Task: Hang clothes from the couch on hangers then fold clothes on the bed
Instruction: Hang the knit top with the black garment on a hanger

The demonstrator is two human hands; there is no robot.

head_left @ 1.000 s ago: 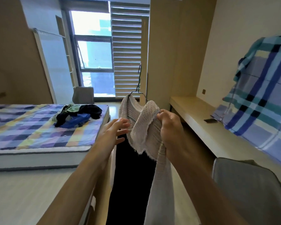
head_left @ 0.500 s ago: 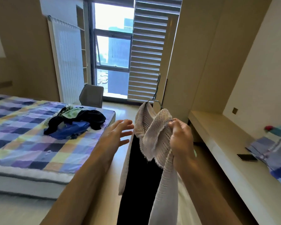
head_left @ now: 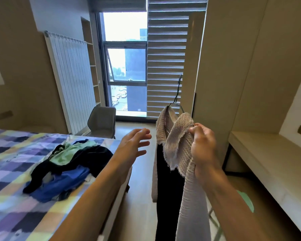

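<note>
Since the frame half a sec ago the view has swung left: the plaid cloth and phone at the right edge are gone from sight, the bed and its pile of clothes fill more of the lower left, and the L hand has spread a bit wider. R hand, right of centre, still pinches a bunched fold of the beige knit top btw thumb and curled fingers, back of the hand toward the camera. The top hangs on a thin dark wire hanger just above and left of that hand. The hook runs up in front of the striped blind, beside the wardrobe edge; what it catches on, can't tell. A black garment hangs under the knit, straight down to the bottom edge. L hand is at centre, fingers straight and fanned, holding nothing, just left of the knit w/ a narrow gap, not touching

Room: a strip of bare floor runs btw the bed edge at left and the hanging clothes, up to the window. Desk ledge lines the right side, its front edge near the R forearm. Grey chair stands at the bed's far corner, below the window; white radiator upper left

Count: 2 hands, 1 hanger, 1 knit top, 1 black garment, 1 chair, 1 pile on the bed w/ black, green and blue pieces tangled, exact no. can't tell
</note>
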